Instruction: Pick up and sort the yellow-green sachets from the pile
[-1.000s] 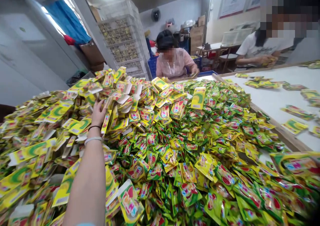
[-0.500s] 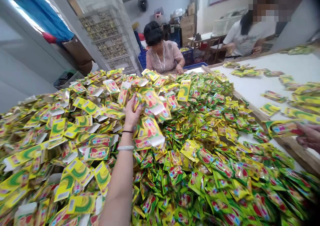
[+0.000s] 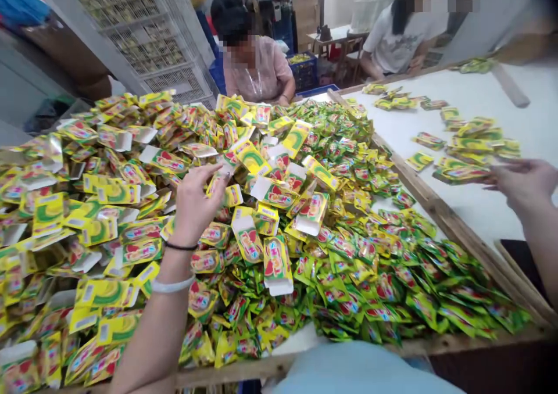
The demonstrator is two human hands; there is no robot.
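the left hand hangs over the middle of the frame, loosely open, fingers spread and half curled, with nothing gripped that i can see. its fingertips are right at a small yellow cardboard carton with a white flap. this lies on top of the big heap of flat yellow-and-green cartons filling the left half of the frame. a black band and a white bangle ring the wrist.

the right hand, at the right edge, is closed in a pinch on a thin flat stack of green-and-yellow foil sachets. it holds them level above the white table top. more sachets lie there in small loose piles.

a wooden rail divides that table from the heaps. a spread of loose green foil sachets runs along its near side, from centre to lower right.

by my reading, the step in hand is a reach into the cartons with the left while the right has its sachets ready. lifting one carton would call for a pinch on a single free edge or flap, since the cartons overlap and lean on one another. the stack in the right would need a firm, level grip so it doesn't fan out.

along the top of the frame sit a person in a pink top and a person in a white shirt. white wire crates are stacked at upper left.
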